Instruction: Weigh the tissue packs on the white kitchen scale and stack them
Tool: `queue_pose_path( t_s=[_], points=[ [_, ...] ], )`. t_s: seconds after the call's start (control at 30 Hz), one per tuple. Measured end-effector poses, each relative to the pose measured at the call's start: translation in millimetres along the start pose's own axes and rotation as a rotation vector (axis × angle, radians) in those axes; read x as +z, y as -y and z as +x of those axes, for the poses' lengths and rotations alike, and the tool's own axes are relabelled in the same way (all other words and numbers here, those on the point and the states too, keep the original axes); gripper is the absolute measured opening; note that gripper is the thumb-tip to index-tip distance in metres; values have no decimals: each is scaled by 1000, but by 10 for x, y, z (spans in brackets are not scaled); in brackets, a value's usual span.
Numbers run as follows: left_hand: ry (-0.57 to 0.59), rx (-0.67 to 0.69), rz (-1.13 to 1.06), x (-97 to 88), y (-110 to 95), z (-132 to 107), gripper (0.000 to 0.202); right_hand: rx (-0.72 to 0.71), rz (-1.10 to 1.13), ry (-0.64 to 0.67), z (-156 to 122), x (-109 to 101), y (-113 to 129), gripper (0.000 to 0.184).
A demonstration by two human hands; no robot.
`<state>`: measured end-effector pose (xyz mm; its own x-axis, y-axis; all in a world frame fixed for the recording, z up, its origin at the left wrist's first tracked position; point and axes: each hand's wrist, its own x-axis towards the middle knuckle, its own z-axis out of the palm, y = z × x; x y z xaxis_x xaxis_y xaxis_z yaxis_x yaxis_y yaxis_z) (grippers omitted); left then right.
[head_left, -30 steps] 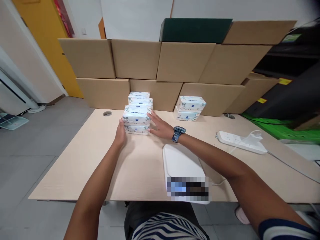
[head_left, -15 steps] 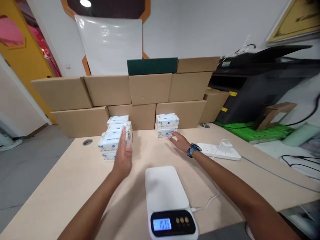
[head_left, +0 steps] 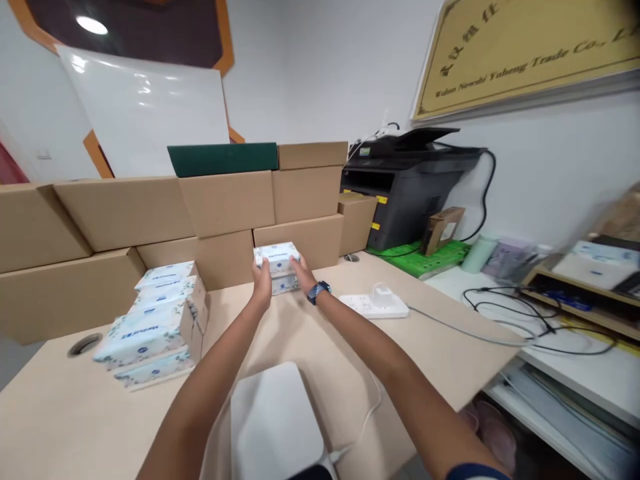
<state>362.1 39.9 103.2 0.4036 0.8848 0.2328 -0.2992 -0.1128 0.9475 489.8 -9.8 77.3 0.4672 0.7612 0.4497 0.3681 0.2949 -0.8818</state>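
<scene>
Both my hands are on the upper tissue pack [head_left: 276,257] of a small stack in front of the cardboard boxes. My left hand [head_left: 261,283] grips its left end, thumb on the front. At the right end, my right hand [head_left: 303,272] holds the same pack and wears a wristband. Directly beneath is a lower tissue pack [head_left: 285,285]. A larger stack of tissue packs [head_left: 145,337], white with a blue floral print, stands to the left. Nearer me lies a white scale [head_left: 275,420], its display cut off by the frame's bottom edge.
Stacked cardboard boxes [head_left: 225,203] line the back of the table. A power strip [head_left: 373,306] lies right of my right wrist, its cord running right. A black printer [head_left: 410,193] stands behind a green crate [head_left: 425,260]. Black cables [head_left: 540,320] loop over the white side table.
My left hand has moved from beside the left stack over to the right-hand pack. Both hands now close on its ends. The view has turned to the right.
</scene>
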Motion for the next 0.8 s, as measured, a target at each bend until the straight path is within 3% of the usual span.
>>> queue_pose_path(
  t_s=[0.1,0.17,0.23,0.3,0.37,0.43,0.57,0.67,0.73,0.8],
  points=[
    [-62,127,105,-224,-173,-496,81,-71,37,8,-369,44,26,87],
    [37,339,273,-471,-317,-961,84,-168,28,49,-708,-10,58,109],
    [132,544,400,-722,-439,-1471,81,-308,-44,123,-1069,-113,97,118],
    [183,607,420,-931,-520,-1981,82,-437,-164,194,-1428,-234,127,114],
    [213,533,404,-1075,-556,-2461,85,-529,-271,234,-1779,-344,135,105],
    [234,364,384,-1160,-554,-2885,88,-625,-320,242,-2118,-426,120,95],
    [216,-33,348,-1262,-448,-3469,80,-661,-357,257,-2667,-526,78,88],
    [225,-212,318,-1355,-316,-3595,74,-575,-376,306,-2809,-601,69,76],
    [211,-228,314,-1407,-241,-3511,74,-519,-345,305,-2737,-645,69,64],
    [110,-176,353,-1424,-188,-3309,72,-454,-276,255,-2554,-652,71,55]
  ],
)
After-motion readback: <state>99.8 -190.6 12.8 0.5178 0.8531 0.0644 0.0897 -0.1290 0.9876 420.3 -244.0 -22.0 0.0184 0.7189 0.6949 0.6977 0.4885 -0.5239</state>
